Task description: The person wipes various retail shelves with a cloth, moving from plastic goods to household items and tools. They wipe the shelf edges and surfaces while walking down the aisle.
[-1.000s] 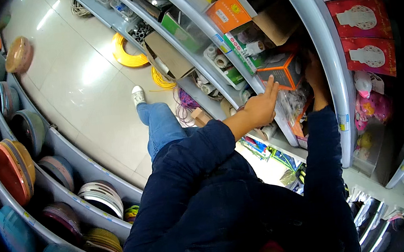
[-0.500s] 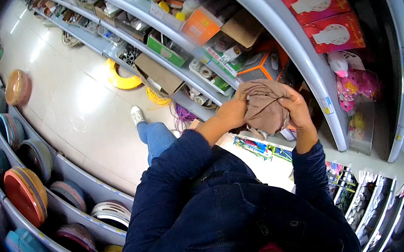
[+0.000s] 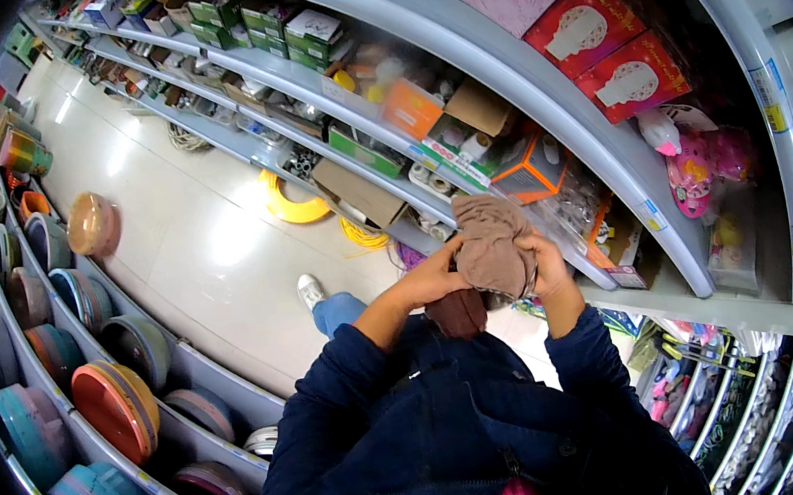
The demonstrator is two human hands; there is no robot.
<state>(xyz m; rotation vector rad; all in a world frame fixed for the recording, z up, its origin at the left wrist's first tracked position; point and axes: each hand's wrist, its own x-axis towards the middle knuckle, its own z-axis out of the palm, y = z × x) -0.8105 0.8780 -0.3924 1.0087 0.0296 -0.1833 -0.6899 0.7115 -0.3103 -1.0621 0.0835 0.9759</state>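
the brown cloth (image 3: 496,250) is bunched up in mid-air, in front of the person's jacket (image 3: 438,421) and just short of the shelf's (image 3: 296,77) front edge. the left grip (image 3: 432,278) is clamped on its left side, the right grip (image 3: 547,267) on its right. a darker brown cloth (image 3: 456,315) hangs below the left grip; whether the two are one piece, i cannot tell. beyond, at the shelf's front edge, sit an orange-and-grey box (image 3: 527,168) and, left of it, a white-and-green box (image 3: 454,161). red boxes (image 3: 585,23) stand on the upper shelf (image 3: 452,53), behind its front edge. a yellow coil (image 3: 291,208) lies on the floor (image 3: 234,297), beside the lowest shelf's edge.
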